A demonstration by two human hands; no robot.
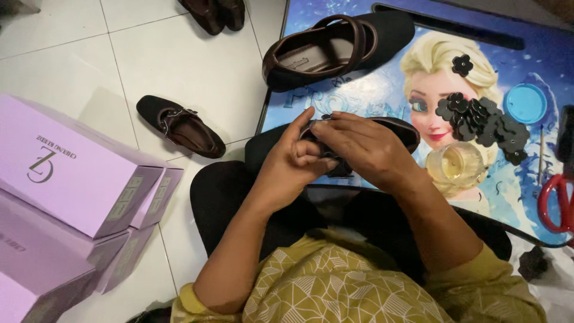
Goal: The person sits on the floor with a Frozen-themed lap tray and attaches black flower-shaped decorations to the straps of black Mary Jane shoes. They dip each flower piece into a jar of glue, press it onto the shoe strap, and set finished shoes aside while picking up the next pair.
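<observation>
Both hands are wrapped round a black shoe [391,128] with a brown rim, held at the near edge of the blue cartoon bench [371,96]. The left hand [296,158] grips its middle while the right hand [365,146] pinches something small on top that I can't make out. Fingers hide most of the shoe. Right of it lie black flowers [478,119], a glass cup [457,162] and half-cropped red scissors [556,203].

The floor [197,66] is glossy white tile, and the far shoe [335,51] looks like matt black cloth with smooth brown trim. Left, the boxes [72,173] are matt lilac card; right, the scissors [559,203] have glossy red plastic handles, near a clear jar [455,162].
</observation>
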